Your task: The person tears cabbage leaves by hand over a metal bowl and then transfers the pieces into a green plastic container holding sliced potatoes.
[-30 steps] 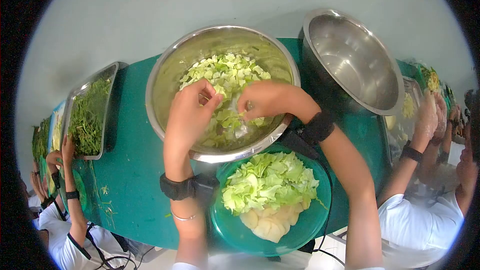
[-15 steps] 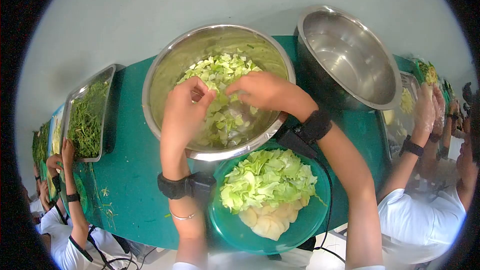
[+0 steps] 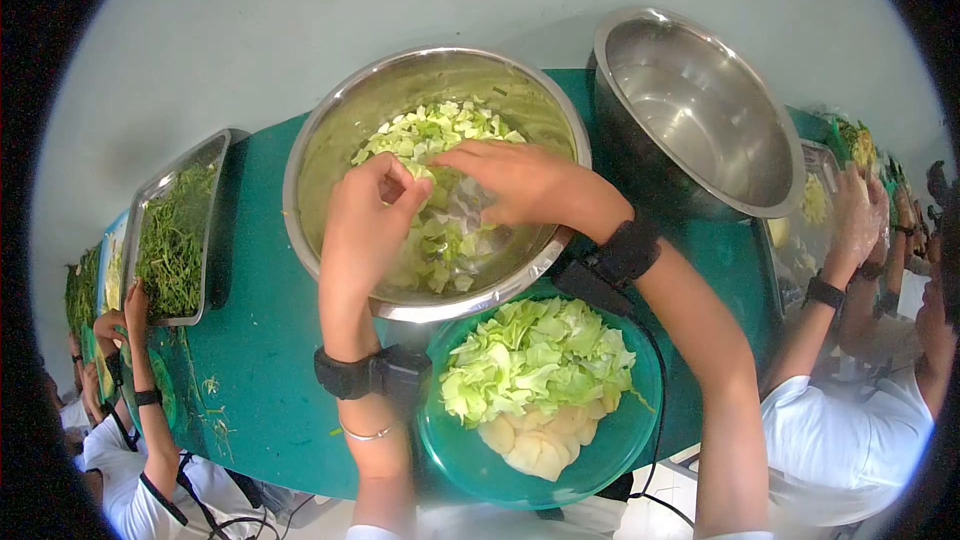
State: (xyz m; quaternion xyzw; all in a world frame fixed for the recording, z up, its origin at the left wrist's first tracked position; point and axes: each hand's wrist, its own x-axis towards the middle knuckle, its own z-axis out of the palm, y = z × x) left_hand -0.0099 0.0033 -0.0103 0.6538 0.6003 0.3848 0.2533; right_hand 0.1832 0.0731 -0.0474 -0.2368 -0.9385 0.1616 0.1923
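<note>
Your left hand (image 3: 366, 208) pinches a leaf piece (image 3: 421, 173) over the steel bowl (image 3: 543, 115), probably so bits land on the chopped leaves (image 3: 440, 123) inside. Right hand (image 3: 530, 185): fingers parted, tips near that piece, contact unclear. Green basin (image 3: 622, 445) with larger leaves (image 3: 535, 355), pale slices (image 3: 535, 445) sits nearest you, likely for reach.
</note>
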